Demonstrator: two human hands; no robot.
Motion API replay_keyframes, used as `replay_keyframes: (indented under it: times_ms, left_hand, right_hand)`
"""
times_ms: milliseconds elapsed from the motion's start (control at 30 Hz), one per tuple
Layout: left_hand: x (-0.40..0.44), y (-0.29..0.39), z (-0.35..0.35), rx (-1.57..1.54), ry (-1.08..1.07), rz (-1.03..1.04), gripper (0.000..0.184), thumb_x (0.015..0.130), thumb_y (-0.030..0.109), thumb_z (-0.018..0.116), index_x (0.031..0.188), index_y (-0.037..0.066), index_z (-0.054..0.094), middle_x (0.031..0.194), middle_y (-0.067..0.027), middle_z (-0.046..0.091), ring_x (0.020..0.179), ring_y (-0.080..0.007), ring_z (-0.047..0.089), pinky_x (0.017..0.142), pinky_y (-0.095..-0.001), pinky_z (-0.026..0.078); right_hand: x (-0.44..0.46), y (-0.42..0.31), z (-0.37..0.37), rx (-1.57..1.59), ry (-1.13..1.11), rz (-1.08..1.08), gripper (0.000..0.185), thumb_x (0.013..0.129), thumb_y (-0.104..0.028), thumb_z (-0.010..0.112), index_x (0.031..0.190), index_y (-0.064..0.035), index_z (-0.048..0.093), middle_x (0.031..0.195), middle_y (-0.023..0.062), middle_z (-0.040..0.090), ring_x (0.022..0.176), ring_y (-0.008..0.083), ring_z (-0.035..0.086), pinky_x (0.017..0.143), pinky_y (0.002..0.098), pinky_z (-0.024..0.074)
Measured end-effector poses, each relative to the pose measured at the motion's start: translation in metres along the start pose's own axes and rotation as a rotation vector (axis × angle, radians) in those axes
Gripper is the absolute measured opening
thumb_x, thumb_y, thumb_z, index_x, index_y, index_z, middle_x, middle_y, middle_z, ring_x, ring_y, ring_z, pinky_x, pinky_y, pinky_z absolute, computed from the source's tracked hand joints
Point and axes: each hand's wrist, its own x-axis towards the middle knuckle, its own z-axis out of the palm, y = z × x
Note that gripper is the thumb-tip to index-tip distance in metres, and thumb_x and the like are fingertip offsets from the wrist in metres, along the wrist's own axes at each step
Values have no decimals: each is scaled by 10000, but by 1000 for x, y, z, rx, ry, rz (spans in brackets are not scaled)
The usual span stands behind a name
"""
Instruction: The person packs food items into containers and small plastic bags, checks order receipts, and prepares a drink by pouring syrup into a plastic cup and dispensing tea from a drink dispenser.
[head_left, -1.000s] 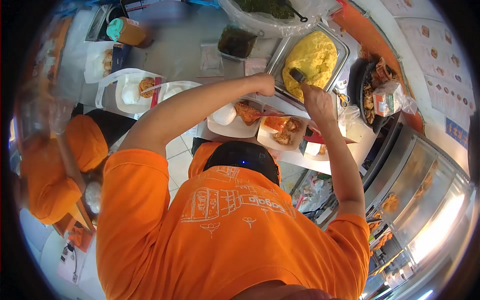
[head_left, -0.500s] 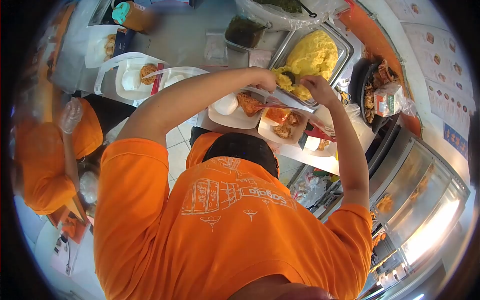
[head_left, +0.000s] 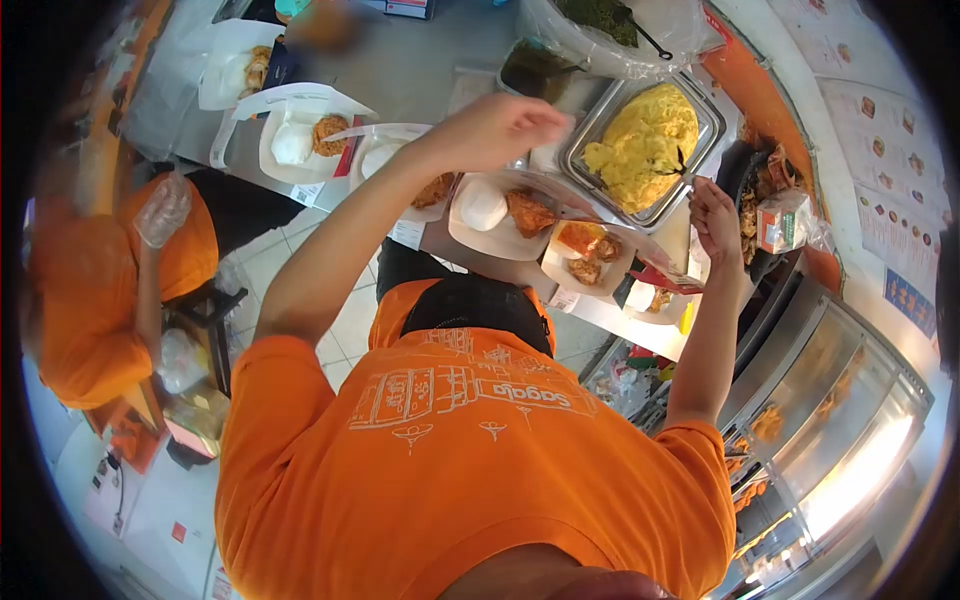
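My left hand [head_left: 505,130] is raised above the counter, left of the metal tray [head_left: 568,160], with its fingers stretched out and apart and nothing in it. Fingers of my right hand [head_left: 714,218] are closed on the handle of a dark utensil [head_left: 681,166], whose tip lies at the yellow scrambled egg [head_left: 650,135] in that tray. Below my hands, an open box [head_left: 540,252] holds a white mound [head_left: 482,204] and a fried piece [head_left: 530,213]. Beside it another box [head_left: 600,290] has fried pieces and something orange-red.
More open food boxes [head_left: 300,172] line the counter [head_left: 410,60] to the left. A dark green tub [head_left: 535,70] and a plastic-lined container [head_left: 600,60] stand behind. At right are a black pan [head_left: 738,180] and a glass cabinet [head_left: 830,400]. A gloved co-worker's hand [head_left: 163,212] is at left.
My left hand has lifted away from the tray's edge and opened. My right hand has moved right and down with the utensil. The view has shifted.
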Motion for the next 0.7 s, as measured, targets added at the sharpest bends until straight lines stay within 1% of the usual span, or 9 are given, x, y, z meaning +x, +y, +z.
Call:
replay_keyframes:
  times_ms: [67,167,233,367,433,467,533,567,700]
  left_hand:
    - [-32,1,-19,-55,26,-2,379,977,299,584,1270,59,610,1113,-71,687,1005,-137,643,856,-302,507]
    - [-71,0,-50,-262,105,98,398,981,279,578,1284,22,587,1125,-85,676,1026,-154,649,880,-298,502]
    - [-100,1,-67,-419,122,40,396,1000,264,539,1303,10,563,1138,-104,665,1039,-177,652,901,-296,498]
    - [-154,-15,-103,-409,220,9,383,1009,250,517,1305,10,557,1129,-119,661,1033,-196,659,880,-292,505]
    - [-176,-32,-113,-476,434,-47,386,1012,246,512,1308,1,544,1102,-109,662,1002,-190,661,847,-291,502]
    - [-187,-41,-116,-476,442,-46,386,1012,246,512,1308,1,544,1102,-109,662,1002,-190,661,847,-291,502]
    - [-208,-59,-120,-623,722,-36,365,1001,247,538,1287,20,556,1033,-93,671,914,-181,672,806,-286,512]
    - [-217,-66,-120,-621,731,-42,365,1001,247,538,1287,20,556,1033,-93,671,914,-181,672,806,-286,512]
    - [-247,-96,-118,-728,1184,-28,310,983,219,558,1216,15,567,914,-68,661,799,-160,655,715,-271,500]
  right_hand:
    - [-8,3,-5,36,19,-25,144,989,-142,560,1061,-26,608,671,-85,391,508,5,322,401,173,218]
    - [-22,-5,9,69,68,-69,114,987,-139,565,1038,-42,597,662,-83,386,504,4,320,396,172,215]
    - [-29,-2,13,183,93,-53,108,994,-154,560,1023,-55,592,657,-79,384,496,9,312,395,178,216]
    - [-35,0,15,224,123,-92,90,991,-150,567,1012,-66,591,647,-82,370,494,10,302,391,186,205]
    - [-42,-5,23,196,173,-113,87,990,-144,568,1011,-62,587,637,-86,362,486,13,295,390,186,203]
    - [-44,-6,23,193,197,-137,92,988,-140,568,1016,-57,596,634,-86,359,481,15,290,389,187,205]
    - [-45,-6,24,189,211,-152,98,987,-135,568,1021,-51,605,631,-86,356,477,18,285,389,188,207]
    - [-44,-6,23,163,222,-164,111,984,-135,572,1035,-48,618,634,-85,378,474,16,295,388,186,214]
    - [-43,-1,3,153,153,-188,153,969,-142,593,1072,-46,652,650,-77,451,473,8,336,390,180,234]
